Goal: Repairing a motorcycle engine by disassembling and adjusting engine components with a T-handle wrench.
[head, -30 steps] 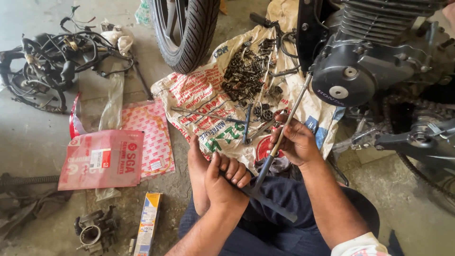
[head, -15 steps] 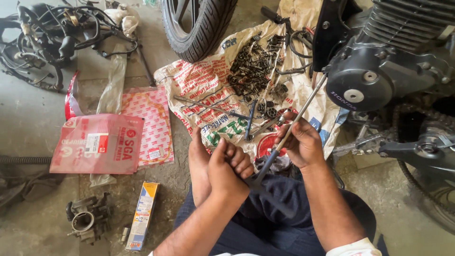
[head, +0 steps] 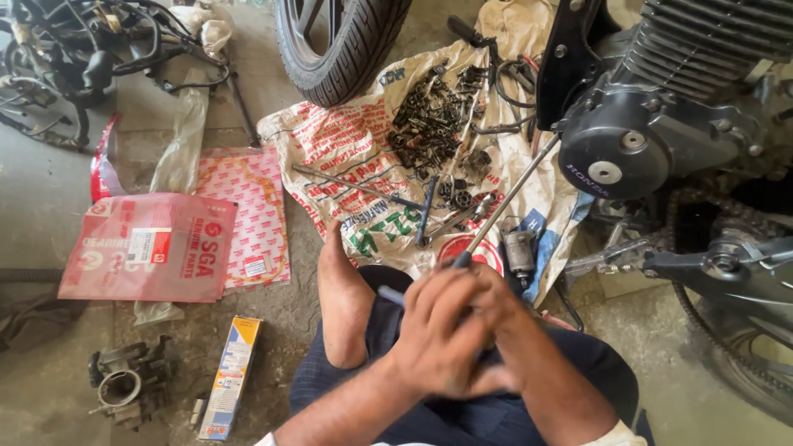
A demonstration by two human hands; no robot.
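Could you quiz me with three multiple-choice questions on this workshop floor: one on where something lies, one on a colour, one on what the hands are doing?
1. Where is the pile of small parts?
A. on the printed sack
B. on the red packet
C. in a box

2. What colour is the flat packet at left?
A. blue
B. red
C. green

3. What are the hands doing?
A. resting apart
B. together on the long rod
C. holding the tyre

Answers: 1 A, they lie on the sack. 2 B, plainly red. 3 B, left hand and right hand meet at the rod.

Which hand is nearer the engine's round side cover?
Right. The right hand sits lower left of the round side cover, on the long rod reaching toward it; the left hand overlaps it, farther left.
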